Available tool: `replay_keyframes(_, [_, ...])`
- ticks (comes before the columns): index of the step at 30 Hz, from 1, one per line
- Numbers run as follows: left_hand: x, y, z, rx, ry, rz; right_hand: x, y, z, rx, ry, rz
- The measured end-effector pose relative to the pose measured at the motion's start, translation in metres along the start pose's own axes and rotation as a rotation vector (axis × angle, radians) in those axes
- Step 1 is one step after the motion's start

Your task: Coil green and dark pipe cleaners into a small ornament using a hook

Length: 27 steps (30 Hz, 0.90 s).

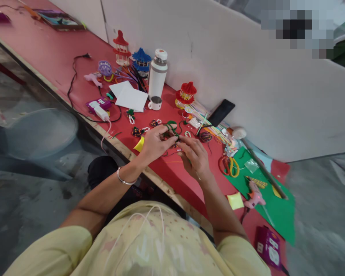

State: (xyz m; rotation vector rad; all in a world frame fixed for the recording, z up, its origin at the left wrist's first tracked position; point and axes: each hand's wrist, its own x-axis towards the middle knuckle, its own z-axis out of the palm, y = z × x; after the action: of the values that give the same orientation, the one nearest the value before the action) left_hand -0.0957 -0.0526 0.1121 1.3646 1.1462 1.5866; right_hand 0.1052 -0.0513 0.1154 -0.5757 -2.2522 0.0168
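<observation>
Dark green yarn (pixel 171 125) is looped about the fingertips of my left hand (pixel 155 143), whose thumb and fingers are closed on it. The fingertips of my right hand (pixel 194 154) meet the left ones and pinch the same yarn; exactly what lies between them is partly hidden. Close by on the red table (pixel 178 184) are a dark multicoloured yarn ball (pixel 205 137) and small yarn pieces with white bead loops, one of them a green beaded piece (pixel 130 116). A yellow packet (pixel 139 144) lies beside my left hand.
A white flask (pixel 158 74) and its cup (pixel 155 103) stand behind my hands. Scissors (pixel 232 167), a phone (pixel 222 112) and a pink glue gun (pixel 255 196) are to the right. A cable (pixel 69 92) runs across the left side, near a grey stool (pixel 43 132).
</observation>
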Motion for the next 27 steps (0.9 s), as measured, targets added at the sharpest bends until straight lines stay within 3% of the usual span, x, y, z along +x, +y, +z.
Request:
replay_keyframes(3, [0.001, -0.001, 0.000, 0.031, -0.005, 0.048, -0.001, -0.001, -0.001, 0.001, -0.009, -0.006])
replay_keyframes(7, [0.001, 0.000, 0.001, 0.018, -0.060, 0.009, -0.003, 0.000, -0.001, -0.035, -0.015, -0.017])
replay_keyframes(14, [-0.003, 0.004, 0.001, 0.254, -0.009, 0.126, -0.009, 0.000, 0.002, -0.163, -0.048, -0.021])
replay_keyframes(17, [-0.004, 0.005, 0.001, 0.259, -0.024, 0.104, -0.008, 0.001, 0.001, -0.176, -0.012, -0.035])
replay_keyframes(23, [-0.001, 0.009, 0.001, 0.003, -0.078, -0.026, -0.005, 0.001, -0.003, -0.074, 0.039, -0.034])
replay_keyframes(27, [0.002, 0.016, -0.004, -0.377, -0.131, -0.271, -0.006, -0.004, 0.000, -0.089, 0.127, -0.050])
